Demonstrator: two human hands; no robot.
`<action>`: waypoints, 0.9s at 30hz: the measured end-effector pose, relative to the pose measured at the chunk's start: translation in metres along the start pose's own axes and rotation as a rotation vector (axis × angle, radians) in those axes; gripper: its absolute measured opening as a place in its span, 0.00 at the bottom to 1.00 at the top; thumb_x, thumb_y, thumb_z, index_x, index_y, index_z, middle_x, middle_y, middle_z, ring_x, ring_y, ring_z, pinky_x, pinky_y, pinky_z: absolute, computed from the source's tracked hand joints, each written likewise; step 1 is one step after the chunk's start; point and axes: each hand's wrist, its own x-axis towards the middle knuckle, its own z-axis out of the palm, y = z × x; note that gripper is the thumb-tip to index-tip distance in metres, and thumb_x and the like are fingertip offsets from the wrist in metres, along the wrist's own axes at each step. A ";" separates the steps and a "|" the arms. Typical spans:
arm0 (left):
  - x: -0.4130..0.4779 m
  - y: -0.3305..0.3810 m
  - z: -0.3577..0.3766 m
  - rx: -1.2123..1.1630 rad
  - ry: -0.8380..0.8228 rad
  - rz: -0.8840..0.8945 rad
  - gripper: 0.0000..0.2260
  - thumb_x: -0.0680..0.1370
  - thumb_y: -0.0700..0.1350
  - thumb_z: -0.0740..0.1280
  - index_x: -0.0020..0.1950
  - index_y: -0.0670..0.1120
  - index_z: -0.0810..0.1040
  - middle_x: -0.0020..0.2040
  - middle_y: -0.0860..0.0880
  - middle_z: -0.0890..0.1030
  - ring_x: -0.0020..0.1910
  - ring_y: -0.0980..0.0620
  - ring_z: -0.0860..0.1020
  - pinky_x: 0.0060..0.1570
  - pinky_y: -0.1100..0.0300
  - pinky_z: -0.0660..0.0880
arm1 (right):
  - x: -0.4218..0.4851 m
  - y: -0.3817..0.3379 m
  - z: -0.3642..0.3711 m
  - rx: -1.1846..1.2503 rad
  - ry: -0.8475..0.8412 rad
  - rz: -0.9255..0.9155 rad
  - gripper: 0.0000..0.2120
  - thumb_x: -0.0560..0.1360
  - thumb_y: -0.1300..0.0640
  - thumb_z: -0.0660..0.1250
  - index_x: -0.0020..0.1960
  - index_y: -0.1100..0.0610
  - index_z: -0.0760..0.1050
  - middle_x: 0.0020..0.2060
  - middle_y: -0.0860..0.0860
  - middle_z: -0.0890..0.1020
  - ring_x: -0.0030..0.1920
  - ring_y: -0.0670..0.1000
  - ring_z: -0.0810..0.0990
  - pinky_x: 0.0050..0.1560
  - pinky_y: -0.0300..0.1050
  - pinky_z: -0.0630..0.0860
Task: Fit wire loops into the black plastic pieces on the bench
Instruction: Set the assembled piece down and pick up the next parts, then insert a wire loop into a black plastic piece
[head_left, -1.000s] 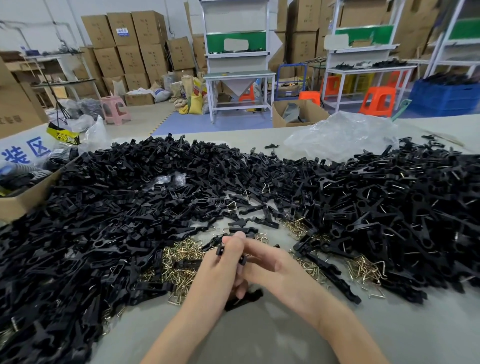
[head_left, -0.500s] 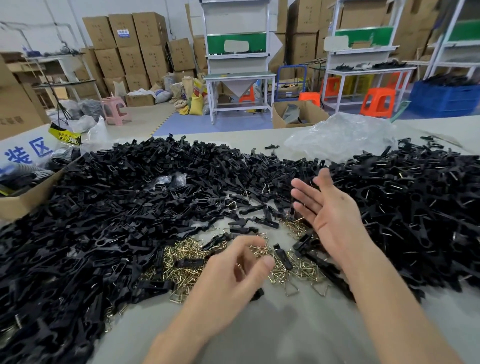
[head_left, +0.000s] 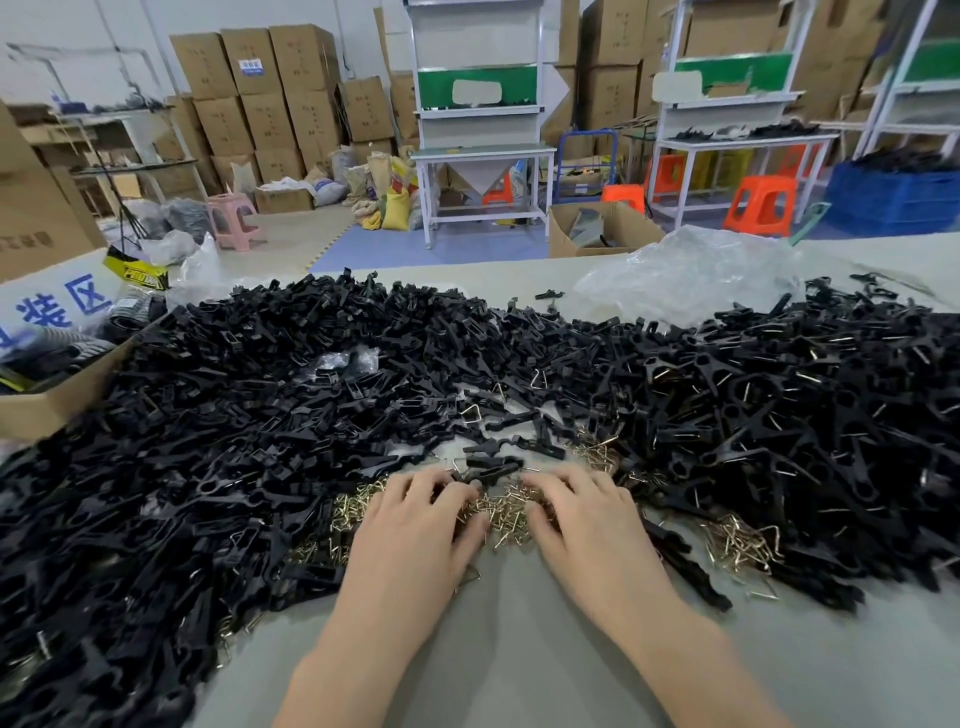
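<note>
Loops (head_left: 501, 512) lie in a brass heap on the worktop (head_left: 519, 649) at 12 o'clock, ringed by black pieces (head_left: 208, 441) from 9 round to 3 o'clock. Both hands, left (head_left: 415, 525) and right (head_left: 589, 525), rest spread, palms down, fingertips among the loops, pinching nothing that shows. The step looks like picking stock; next calls for singling out one loop and one piece

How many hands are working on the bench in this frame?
2. The left hand and right hand lie palm-down, side by side, on the wire loops at the near centre of the bench, between heaps of black plastic pieces. No other hand shows.
</note>
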 end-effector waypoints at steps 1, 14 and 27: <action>0.001 0.000 -0.001 -0.021 0.026 0.009 0.09 0.75 0.53 0.73 0.50 0.50 0.85 0.49 0.52 0.82 0.49 0.46 0.80 0.48 0.50 0.80 | 0.001 0.001 0.001 0.010 0.009 -0.003 0.17 0.84 0.45 0.56 0.72 0.43 0.71 0.65 0.42 0.74 0.65 0.48 0.71 0.63 0.45 0.65; 0.004 -0.003 -0.010 -0.258 0.050 -0.098 0.15 0.83 0.54 0.57 0.57 0.50 0.80 0.51 0.56 0.80 0.52 0.54 0.76 0.53 0.58 0.73 | 0.017 -0.016 0.007 0.027 0.052 -0.117 0.11 0.83 0.46 0.61 0.62 0.44 0.77 0.57 0.40 0.79 0.59 0.48 0.74 0.63 0.47 0.68; 0.003 -0.011 -0.010 -0.080 -0.105 -0.217 0.10 0.83 0.55 0.58 0.60 0.58 0.76 0.58 0.61 0.79 0.64 0.56 0.73 0.67 0.58 0.58 | 0.006 -0.011 -0.001 0.044 0.076 -0.121 0.11 0.82 0.52 0.65 0.63 0.46 0.79 0.54 0.42 0.79 0.61 0.47 0.72 0.73 0.49 0.64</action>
